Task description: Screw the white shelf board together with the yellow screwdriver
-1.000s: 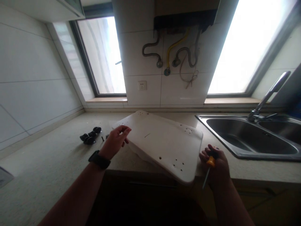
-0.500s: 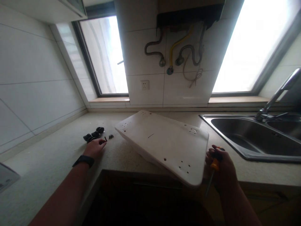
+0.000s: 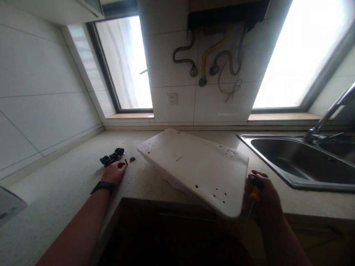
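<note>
My left hand (image 3: 114,173), with a dark band on its wrist, rests on the countertop. Its thumb and fingertips are pinched at a small dark screw (image 3: 126,162). Just right of it, several more dark screws (image 3: 132,159) stand close together. Black castor wheels (image 3: 110,157) lie in a cluster behind and left of this hand. My right hand (image 3: 264,192) is wrapped round the orange and black handle of a screwdriver (image 3: 255,193), its shaft pointing down. Between my hands lies a white panel (image 3: 191,162) with groups of holes near its corners; my right fingers are at its right edge.
A steel sink (image 3: 283,157) with a faucet (image 3: 318,127) is set into the counter (image 3: 149,184) at right. Pipes (image 3: 184,59) and a wall socket (image 3: 172,98) are on the tiles behind. The counter's front edge has a recess below the panel.
The view has shifted slightly, so everything sits a little farther right. My left fingers stay at the screw, and my right hand keeps hold of the screwdriver.
</note>
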`<state>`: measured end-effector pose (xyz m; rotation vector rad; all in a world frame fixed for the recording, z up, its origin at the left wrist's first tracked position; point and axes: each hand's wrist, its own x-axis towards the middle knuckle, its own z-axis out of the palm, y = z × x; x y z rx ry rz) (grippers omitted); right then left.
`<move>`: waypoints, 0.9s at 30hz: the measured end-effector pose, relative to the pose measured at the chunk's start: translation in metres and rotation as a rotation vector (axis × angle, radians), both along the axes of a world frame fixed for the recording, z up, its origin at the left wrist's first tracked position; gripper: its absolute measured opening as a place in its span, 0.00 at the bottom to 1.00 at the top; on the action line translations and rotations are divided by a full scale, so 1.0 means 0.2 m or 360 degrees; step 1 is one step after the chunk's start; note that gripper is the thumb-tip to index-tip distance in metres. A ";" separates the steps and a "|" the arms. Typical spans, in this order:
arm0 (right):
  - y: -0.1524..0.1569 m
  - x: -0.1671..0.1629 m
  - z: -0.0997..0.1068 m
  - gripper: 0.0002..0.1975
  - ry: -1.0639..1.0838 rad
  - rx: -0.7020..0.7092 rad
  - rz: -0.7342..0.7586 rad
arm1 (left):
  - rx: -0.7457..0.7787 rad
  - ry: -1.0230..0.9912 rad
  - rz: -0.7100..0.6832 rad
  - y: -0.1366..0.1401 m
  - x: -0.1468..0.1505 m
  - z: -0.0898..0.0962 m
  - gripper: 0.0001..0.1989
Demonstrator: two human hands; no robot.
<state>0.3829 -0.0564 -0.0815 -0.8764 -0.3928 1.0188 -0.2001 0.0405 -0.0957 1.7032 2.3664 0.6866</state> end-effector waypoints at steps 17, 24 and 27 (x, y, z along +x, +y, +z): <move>0.00 -0.01 -0.02 0.19 -0.0101 -0.0027 -0.0075 | 0.0075 0.0026 -0.0029 0.01 0.01 -0.01 0.21; 0.00 0.00 -0.02 0.21 -0.0137 -0.0054 -0.0062 | 0.0060 0.0050 -0.0010 0.01 0.02 -0.01 0.22; -0.01 -0.01 -0.01 0.20 -0.0185 -0.0071 -0.0075 | 0.0047 0.0078 0.0012 0.00 0.02 -0.01 0.22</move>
